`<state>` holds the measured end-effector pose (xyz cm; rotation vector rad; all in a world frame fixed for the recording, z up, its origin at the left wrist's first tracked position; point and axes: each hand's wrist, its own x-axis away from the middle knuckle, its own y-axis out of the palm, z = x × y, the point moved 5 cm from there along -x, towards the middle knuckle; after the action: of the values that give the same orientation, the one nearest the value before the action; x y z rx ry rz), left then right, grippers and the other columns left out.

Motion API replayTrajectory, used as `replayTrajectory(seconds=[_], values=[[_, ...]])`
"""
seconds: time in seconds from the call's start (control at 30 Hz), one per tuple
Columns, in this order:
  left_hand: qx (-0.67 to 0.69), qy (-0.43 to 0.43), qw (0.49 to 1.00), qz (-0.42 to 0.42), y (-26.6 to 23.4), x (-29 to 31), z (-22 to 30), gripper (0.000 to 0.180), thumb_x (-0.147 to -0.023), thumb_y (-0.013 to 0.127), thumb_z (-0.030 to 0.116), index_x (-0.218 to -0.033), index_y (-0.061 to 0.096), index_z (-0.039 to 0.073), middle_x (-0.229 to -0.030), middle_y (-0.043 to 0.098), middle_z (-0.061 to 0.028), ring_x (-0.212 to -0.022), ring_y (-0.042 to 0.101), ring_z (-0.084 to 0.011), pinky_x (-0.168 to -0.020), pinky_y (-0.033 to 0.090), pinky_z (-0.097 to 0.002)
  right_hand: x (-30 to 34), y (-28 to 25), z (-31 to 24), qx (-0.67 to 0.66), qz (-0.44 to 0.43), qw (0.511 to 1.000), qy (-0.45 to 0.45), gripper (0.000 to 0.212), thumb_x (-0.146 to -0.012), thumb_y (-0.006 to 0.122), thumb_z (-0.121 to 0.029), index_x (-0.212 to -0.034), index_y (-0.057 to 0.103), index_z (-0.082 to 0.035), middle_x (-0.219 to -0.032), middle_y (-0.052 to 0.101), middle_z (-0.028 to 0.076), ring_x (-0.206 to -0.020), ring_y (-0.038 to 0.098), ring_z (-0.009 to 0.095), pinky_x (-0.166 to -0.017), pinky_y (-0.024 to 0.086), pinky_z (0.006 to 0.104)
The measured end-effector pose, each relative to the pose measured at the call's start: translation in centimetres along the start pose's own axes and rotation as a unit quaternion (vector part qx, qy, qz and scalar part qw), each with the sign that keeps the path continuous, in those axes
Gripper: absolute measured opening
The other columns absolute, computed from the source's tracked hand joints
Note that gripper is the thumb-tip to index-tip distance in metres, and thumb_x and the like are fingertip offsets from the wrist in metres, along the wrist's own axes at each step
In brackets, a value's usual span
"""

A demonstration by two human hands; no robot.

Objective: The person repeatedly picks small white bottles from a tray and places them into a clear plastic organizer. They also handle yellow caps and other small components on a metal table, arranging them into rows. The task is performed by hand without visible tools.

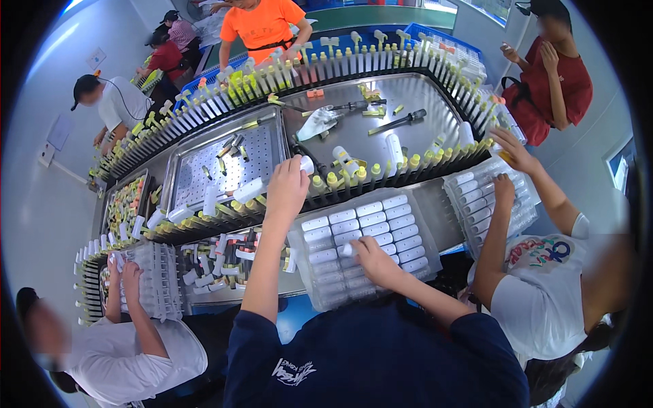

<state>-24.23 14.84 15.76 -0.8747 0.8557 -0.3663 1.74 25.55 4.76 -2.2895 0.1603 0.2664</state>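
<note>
My left hand (288, 189) reaches forward to the near row of the black rack (320, 202), fingers closed on a white cylindrical part (307, 165) whose round end shows. Beside it stand several yellow-tipped tubes (332, 179) in the rack. My right hand (375, 261) is over the clear plastic tray (297, 246) in front of me, pinching a small white rounded part (349, 250). White oblong cases (372, 219) lie in columns in that tray; its nearer pockets are harder to make out.
Behind the rack is a metal tray (422, 88) with black tools (401, 121), a white glove (318, 124) and loose parts. Loose white and dark pieces (221, 258) lie to my left. Co-workers' hands (513, 153) work over another tray (469, 197) at right; others (129, 279) work at left.
</note>
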Motion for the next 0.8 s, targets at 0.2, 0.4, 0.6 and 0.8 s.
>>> replayTrajectory(seconds=[0.2,0.4,0.6,0.8], values=[[-0.142,-0.11,0.983,-0.025,-1.0,2.2,-3.9,0.051,-0.092,0.075,0.026,-0.136,0.059,0.006,-0.107,0.067,-0.0197,-0.103,0.069,-0.0424,-0.082,0.059,-0.0539,-9.5,-8.7,-4.6,0.074,0.115,0.988,-0.071,0.046,-0.095,0.062,0.004,-0.141,0.055,0.005,-0.131,0.059,0.026,-0.123,0.058,0.047,-0.106,0.051,0.0509],[-0.168,-0.123,0.978,0.032,-4.5,3.3,-6.6,0.051,-0.089,0.08,0.024,-0.134,0.06,0.01,-0.124,0.066,-0.0195,-0.114,0.067,-0.0436,-0.092,0.057,-0.0552,-19.9,-10.7,-5.4,0.239,0.06,0.935,-0.256,0.045,-0.088,0.06,0.002,-0.132,0.062,0.002,-0.127,0.067,0.015,-0.124,0.063,0.034,-0.114,0.049,0.0475],[-0.17,-0.055,0.965,0.191,-4.0,13.4,-4.3,0.049,-0.091,0.075,0.012,-0.138,0.062,0.004,-0.146,0.059,-0.0195,-0.137,0.054,-0.0432,-0.112,0.044,-0.0575,-25.9,-3.5,-7.7,0.152,-0.023,0.927,-0.343,0.048,-0.086,0.065,0.002,-0.134,0.063,-0.002,-0.132,0.067,0.014,-0.132,0.061,0.034,-0.116,0.048,0.0443],[0.042,0.002,0.997,-0.067,6.1,22.6,-0.2,0.034,-0.091,0.073,0.009,-0.124,0.067,0.004,-0.122,0.068,-0.0145,-0.12,0.065,-0.0338,-0.101,0.052,-0.0485,-27.2,5.7,-8.6,0.151,0.071,0.95,-0.265,0.057,-0.09,0.069,-0.011,-0.145,0.058,-0.001,-0.151,0.059,0.017,-0.145,0.053,0.036,-0.123,0.041,0.0552]])
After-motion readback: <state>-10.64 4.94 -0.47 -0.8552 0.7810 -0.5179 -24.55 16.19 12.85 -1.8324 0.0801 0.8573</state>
